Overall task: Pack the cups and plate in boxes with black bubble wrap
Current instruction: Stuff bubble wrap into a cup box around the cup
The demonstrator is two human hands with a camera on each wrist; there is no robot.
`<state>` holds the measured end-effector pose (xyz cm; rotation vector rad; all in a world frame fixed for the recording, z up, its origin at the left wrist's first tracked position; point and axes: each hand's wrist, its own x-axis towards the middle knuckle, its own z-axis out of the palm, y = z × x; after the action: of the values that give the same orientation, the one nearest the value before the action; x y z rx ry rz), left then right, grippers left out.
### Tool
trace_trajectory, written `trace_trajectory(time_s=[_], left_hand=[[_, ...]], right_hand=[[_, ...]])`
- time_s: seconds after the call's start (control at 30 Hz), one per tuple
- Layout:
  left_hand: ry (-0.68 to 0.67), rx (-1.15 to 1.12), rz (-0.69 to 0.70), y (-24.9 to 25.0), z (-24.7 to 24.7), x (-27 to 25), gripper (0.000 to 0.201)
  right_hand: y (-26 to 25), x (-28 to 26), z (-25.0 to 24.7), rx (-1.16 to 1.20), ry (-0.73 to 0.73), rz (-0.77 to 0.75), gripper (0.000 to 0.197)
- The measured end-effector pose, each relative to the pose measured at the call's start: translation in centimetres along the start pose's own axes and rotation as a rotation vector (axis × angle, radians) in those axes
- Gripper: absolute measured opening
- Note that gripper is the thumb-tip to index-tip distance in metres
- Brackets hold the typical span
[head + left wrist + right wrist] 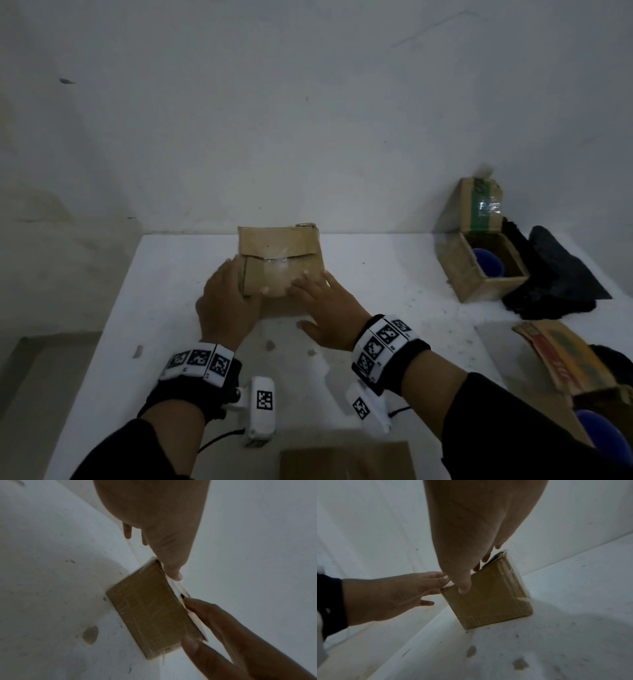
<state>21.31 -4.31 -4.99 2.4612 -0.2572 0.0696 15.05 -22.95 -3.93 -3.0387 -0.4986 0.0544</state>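
Note:
A closed brown cardboard box point(281, 253) stands in the middle of the white table point(164, 308), with shiny clear tape across its top flaps. My left hand point(224, 305) lies against the box's left side, fingers straight and thumb on the top near the front corner. My right hand point(325, 301) rests flat on the top front edge, fingers stretched out. The right wrist view shows the box point(491, 599) with my right fingers on its top and my left hand point(385, 596) touching its corner. In the left wrist view my thumb meets the edge of the box point(150, 615).
At the right, an open cardboard box point(462, 270) holds a blue cup point(488, 263), with black bubble wrap point(561, 274) beside it. Another box point(565, 356) and a blue cup point(599, 435) sit at the lower right. Flat cardboard point(346, 460) lies at the near edge. A wall is close behind.

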Motion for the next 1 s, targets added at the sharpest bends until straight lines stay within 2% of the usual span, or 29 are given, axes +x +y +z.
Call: trace_trajectory(time_s=[0.1, 0.27, 0.4, 0.53, 0.67, 0.83, 1.0], left_hand=[[0.031, 0.084, 0.088, 2.4, 0.1, -1.4, 0.071], [0.046, 0.041, 0.28, 8.7, 2.8, -5.3, 0.071], [-0.033, -0.05, 0.339, 15.2, 7.0, -10.1, 0.071], [-0.126, -0.079, 0.421, 22.7, 11.2, -15.5, 0.07], [-0.26, -0.063, 0.472, 29.0, 15.3, -20.9, 0.071], [-0.35, -0.005, 0.538, 34.7, 19.4, -26.4, 0.069], [-0.453, -0.002, 0.598, 39.9, 22.8, -30.2, 0.064]], right_hand=[[1.3, -3.6, -0.8, 0.004, 0.003, 0.03, 0.06], [3.9, -11.4, -3.2, 0.109, 0.072, 0.159, 0.058], [6.4, -18.8, -4.3, 0.195, 0.13, 0.254, 0.057], [10.2, -26.8, -4.8, 0.185, 0.161, 0.311, 0.059], [14.9, -34.8, -4.5, 0.157, 0.164, 0.36, 0.077], [19.4, -43.9, -4.1, 0.174, 0.125, 0.516, 0.061], [23.2, -49.9, -1.4, 0.232, 0.122, 0.639, 0.043]])
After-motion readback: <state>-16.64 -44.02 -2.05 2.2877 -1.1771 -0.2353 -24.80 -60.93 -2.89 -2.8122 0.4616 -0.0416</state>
